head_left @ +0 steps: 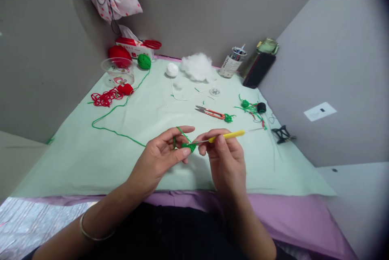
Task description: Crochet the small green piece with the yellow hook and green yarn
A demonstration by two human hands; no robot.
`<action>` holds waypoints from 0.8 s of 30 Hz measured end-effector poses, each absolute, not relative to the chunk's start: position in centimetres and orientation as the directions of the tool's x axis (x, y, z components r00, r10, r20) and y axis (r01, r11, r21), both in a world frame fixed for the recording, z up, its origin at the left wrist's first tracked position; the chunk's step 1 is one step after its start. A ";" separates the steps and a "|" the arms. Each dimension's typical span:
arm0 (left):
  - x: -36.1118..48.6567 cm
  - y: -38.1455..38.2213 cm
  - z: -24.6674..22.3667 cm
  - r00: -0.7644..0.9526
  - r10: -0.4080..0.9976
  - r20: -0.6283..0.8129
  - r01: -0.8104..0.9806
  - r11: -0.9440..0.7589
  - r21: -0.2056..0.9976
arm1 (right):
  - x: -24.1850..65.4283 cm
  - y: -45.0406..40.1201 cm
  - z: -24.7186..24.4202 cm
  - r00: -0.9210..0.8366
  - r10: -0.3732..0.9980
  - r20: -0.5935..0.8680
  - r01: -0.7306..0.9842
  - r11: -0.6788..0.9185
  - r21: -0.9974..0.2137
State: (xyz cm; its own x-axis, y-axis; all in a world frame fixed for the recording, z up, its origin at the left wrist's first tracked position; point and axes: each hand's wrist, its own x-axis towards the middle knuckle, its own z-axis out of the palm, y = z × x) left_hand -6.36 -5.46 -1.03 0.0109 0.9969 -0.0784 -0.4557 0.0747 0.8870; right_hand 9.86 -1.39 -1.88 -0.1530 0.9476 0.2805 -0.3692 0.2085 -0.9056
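Left hand [162,152]: fingers pinching a small green crocheted piece [192,147] near the middle of the surface [75,154], yarn looped over a finger. Right hand [228,158]: gripping a yellow-handled hook [231,135], tip at the piece. Green yarn [105,119] runs left to a green ball [144,61] on the far side. Containers, far left: clear tub [128,77] — whether the red ball [120,52] sits inside or behind cannot be determined; tissue box [139,52], tissue protruding. Far right: cup [230,67] holding pens — a green-lidded bottle [253,59] stands beside it.
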 end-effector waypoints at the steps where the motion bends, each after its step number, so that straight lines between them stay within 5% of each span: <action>1: -6.4 -5.4 -1.0 -0.003 0.997 -0.072 -0.444 0.063 0.894 | 9.9 -1.3 -1.8 -0.161 0.946 0.281 -0.371 0.206 -0.906; 8: -6.6 -5.8 -1.0 -0.077 0.997 -0.027 -0.225 0.009 0.974 | 10.4 -2.2 -1.5 -0.147 0.865 0.480 -0.066 0.476 -0.877; 12: -6.0 -6.0 -0.6 -0.185 0.980 0.070 -0.089 -0.088 0.992 | 10.3 -3.0 -2.5 -0.243 0.617 0.748 0.240 0.786 -0.570; 16: -6.0 -5.6 -0.5 -0.005 0.989 -0.151 -0.436 0.134 0.890 | 9.9 -3.2 -3.5 -0.279 0.442 0.852 0.443 0.847 -0.295; 20: -6.9 -5.1 -0.2 0.178 0.951 -0.252 -0.640 0.307 0.704 | 9.8 -2.6 -3.0 -0.079 0.652 0.754 0.157 0.755 -0.636; 24: -7.0 -5.3 0.0 0.145 0.967 -0.209 -0.635 0.252 0.730 | 9.7 -1.9 -2.2 -0.082 0.834 0.545 -0.171 0.527 -0.832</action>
